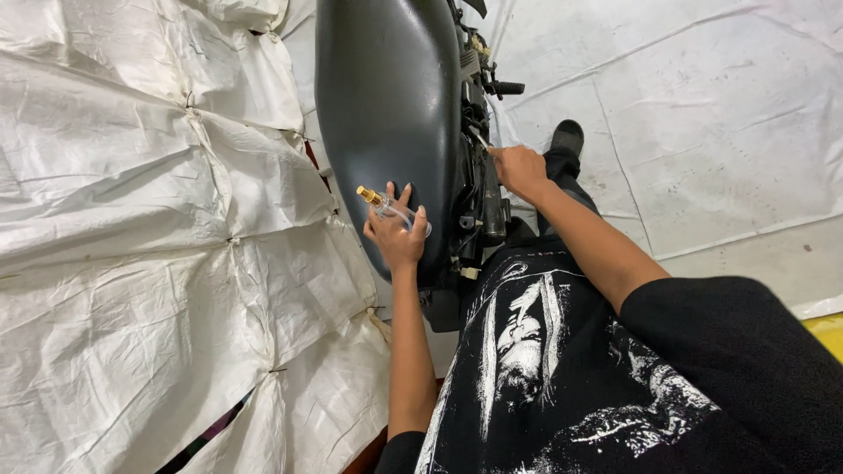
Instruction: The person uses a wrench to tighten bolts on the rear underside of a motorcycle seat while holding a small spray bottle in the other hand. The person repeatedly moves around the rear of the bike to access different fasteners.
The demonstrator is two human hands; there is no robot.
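A black motorcycle seat (pixel 386 114) runs up the middle of the view. My left hand (pixel 397 235) rests on its near end and holds a small clear glass bottle (pixel 395 211) with a gold cap, lying tilted against the seat. My right hand (pixel 520 169) reaches to the seat's right side and pinches a thin metal tool (pixel 479 138) pointed into the dark engine parts (pixel 481 202) under the seat. The tool's tip is hidden among the parts.
White stitched woven sheets (pixel 149 246) cover the floor on the left, and more white sheeting (pixel 702 132) lies on the right. My black shoe (pixel 567 137) stands beside the bike. A footpeg (pixel 507 88) sticks out to the right. A yellow strip (pixel 830 329) shows at right.
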